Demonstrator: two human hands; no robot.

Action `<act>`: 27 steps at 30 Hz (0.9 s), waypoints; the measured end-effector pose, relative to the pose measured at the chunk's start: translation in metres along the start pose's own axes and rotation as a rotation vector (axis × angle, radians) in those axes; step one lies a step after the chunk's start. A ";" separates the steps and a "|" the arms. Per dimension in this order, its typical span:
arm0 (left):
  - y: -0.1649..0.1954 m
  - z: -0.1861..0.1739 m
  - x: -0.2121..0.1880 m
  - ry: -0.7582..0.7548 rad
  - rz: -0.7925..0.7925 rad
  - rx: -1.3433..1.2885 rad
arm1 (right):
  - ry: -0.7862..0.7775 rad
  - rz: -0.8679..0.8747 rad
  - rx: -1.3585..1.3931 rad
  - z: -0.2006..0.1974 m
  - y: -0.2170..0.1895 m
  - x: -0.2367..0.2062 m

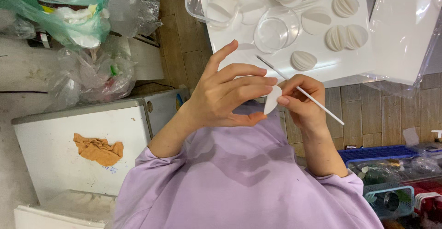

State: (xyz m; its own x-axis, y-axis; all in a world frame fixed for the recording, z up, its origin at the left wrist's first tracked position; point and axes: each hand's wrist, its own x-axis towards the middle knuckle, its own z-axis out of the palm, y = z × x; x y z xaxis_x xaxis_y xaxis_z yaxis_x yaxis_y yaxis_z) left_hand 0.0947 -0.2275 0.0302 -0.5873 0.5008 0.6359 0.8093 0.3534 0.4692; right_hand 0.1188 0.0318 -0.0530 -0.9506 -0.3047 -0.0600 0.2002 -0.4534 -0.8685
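Pinching a small folded white paper piece (272,99) between thumb and fingertips, the left hand (228,95) holds it above the lilac lap. Beside it, the right hand (301,101) grips a thin white stick (301,91). Behind lie a white tray (354,65) of folded paper fans (303,60) and a clear dish (275,30).

The little white piece (272,100) pinched between both hands looks like matt paper, folded. The stick (317,102) is thin and white with a smooth look, can't tell if it's plastic or paper. White tray (350,65) has a slight sheen, and the round dish (276,30) on it is clear glossy plastic. Sweatshirt (239,178) is soft matt lilac cloth. Floor (184,44) is wood-look planks. Crinkly shiny plastic bags (92,72), plus a rumpled orange cloth (98,149) on a scuffed white box (60,155).
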 end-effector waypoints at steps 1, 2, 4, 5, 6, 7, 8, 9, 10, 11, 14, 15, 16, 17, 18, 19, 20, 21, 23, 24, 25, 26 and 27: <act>-0.002 0.002 0.001 -0.002 -0.016 -0.030 | 0.058 -0.007 -0.047 -0.003 0.002 -0.002; -0.006 0.004 0.000 -0.005 -0.031 -0.059 | 0.099 -0.023 -0.064 -0.004 0.005 -0.004; -0.018 0.006 -0.001 -0.006 -0.087 -0.076 | 0.179 -0.052 -0.098 -0.006 0.007 -0.005; -0.027 0.004 -0.002 -0.005 -0.125 -0.063 | 0.213 -0.083 -0.128 -0.007 0.005 -0.007; -0.035 0.005 -0.003 -0.005 -0.165 -0.049 | 0.246 -0.113 -0.158 -0.008 0.003 -0.008; -0.043 0.011 -0.004 -0.010 -0.194 0.051 | 0.277 -0.143 -0.187 -0.007 0.002 -0.008; -0.050 0.017 -0.004 -0.016 -0.221 0.151 | 0.300 -0.154 -0.207 -0.007 0.000 -0.008; -0.055 0.022 -0.004 -0.021 -0.249 0.249 | 0.324 -0.162 -0.228 -0.006 -0.002 -0.008; -0.060 0.029 -0.004 -0.007 -0.233 0.294 | 0.346 -0.168 -0.250 -0.004 -0.004 -0.007; -0.063 0.037 -0.003 0.008 -0.215 0.340 | 0.357 -0.181 -0.287 -0.002 -0.006 -0.007; -0.065 0.044 -0.004 0.062 -0.208 0.408 | 0.395 -0.214 -0.370 0.006 -0.011 -0.004; -0.063 0.045 -0.004 0.080 -0.214 0.419 | 0.413 -0.219 -0.379 0.010 -0.012 -0.003; -0.058 0.044 -0.004 0.125 -0.273 0.347 | 0.431 -0.225 -0.387 0.014 -0.014 -0.002; -0.052 0.044 -0.005 0.170 -0.334 0.275 | 0.443 -0.215 -0.393 0.019 -0.015 -0.001; -0.046 0.043 -0.005 0.216 -0.393 0.205 | 0.455 -0.206 -0.398 0.024 -0.016 -0.001; -0.040 0.044 -0.005 0.250 -0.419 0.115 | 0.467 -0.198 -0.403 0.029 -0.018 0.001; -0.032 0.045 -0.005 0.285 -0.443 0.026 | 0.450 -0.174 -0.419 0.033 -0.020 0.001; -0.025 0.047 -0.004 0.318 -0.466 -0.066 | 0.435 -0.151 -0.434 0.038 -0.023 0.003; -0.010 0.052 -0.003 0.353 -0.536 -0.219 | 0.406 -0.115 -0.451 0.046 -0.027 0.005; -0.004 0.053 -0.004 0.372 -0.570 -0.295 | 0.392 -0.106 -0.451 0.050 -0.029 0.007; 0.001 0.054 -0.004 0.392 -0.579 -0.296 | 0.376 -0.098 -0.452 0.053 -0.030 0.009; 0.004 0.055 -0.005 0.412 -0.587 -0.296 | 0.374 -0.100 -0.469 0.056 -0.031 0.011; 0.007 0.055 -0.005 0.433 -0.596 -0.297 | 0.374 -0.103 -0.487 0.059 -0.032 0.012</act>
State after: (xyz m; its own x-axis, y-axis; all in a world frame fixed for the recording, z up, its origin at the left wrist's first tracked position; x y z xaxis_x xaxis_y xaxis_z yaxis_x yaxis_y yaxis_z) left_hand 0.1039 -0.1842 -0.0036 -0.9219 -0.0793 0.3792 0.3566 0.2090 0.9106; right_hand 0.1154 -0.0066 0.0031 -0.9957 0.0742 -0.0559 0.0558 -0.0040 -0.9984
